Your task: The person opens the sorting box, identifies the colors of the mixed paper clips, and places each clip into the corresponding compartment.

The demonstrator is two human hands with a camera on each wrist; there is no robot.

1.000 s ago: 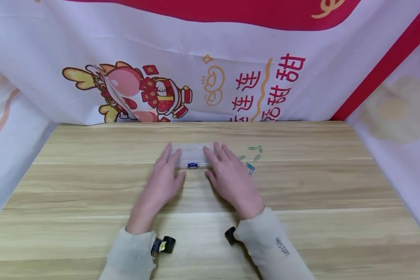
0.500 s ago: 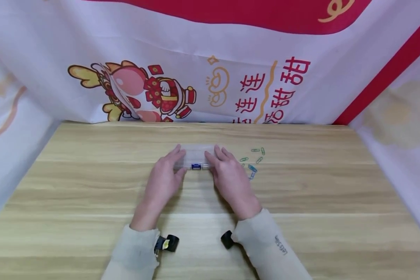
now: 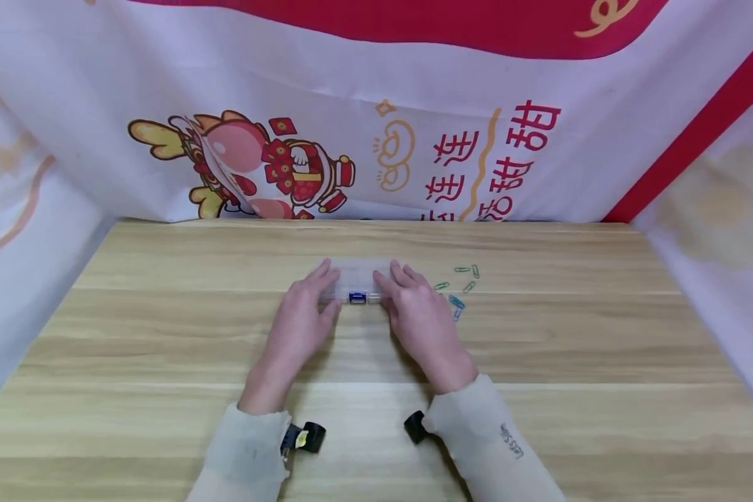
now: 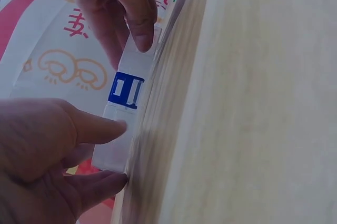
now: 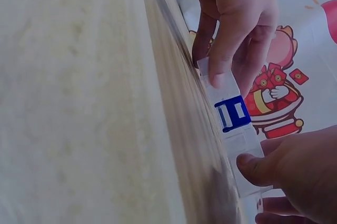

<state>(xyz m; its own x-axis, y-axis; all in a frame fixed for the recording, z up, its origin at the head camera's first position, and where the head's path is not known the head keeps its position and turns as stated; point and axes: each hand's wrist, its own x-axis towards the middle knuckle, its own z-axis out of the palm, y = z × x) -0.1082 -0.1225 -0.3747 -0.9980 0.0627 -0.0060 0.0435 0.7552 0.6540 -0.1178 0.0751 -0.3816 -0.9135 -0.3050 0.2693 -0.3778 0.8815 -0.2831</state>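
A clear plastic box [image 3: 356,277] with a blue latch [image 3: 358,298] on its front lies near the back of the wooden table. My left hand [image 3: 298,317] grips its left end, thumb on the front side and fingers over the top and the end. At the opposite end my right hand [image 3: 422,324] holds it the same way. Both wrist views show the thumbs pressed to the front face, with the latch [image 4: 126,90] between them. The lid looks shut. Whatever the box holds cannot be made out.
Several green and blue paper clips [image 3: 457,302] lie scattered just right of my right hand. The wooden table [image 3: 571,348] ends at a white and red printed cloth [image 3: 351,63] hanging behind it. More cloth hangs at both sides.
My fingers were stretched out over the box a second ago, thumbs off its front. Both hands have since closed on its ends. The head view has shifted slightly.
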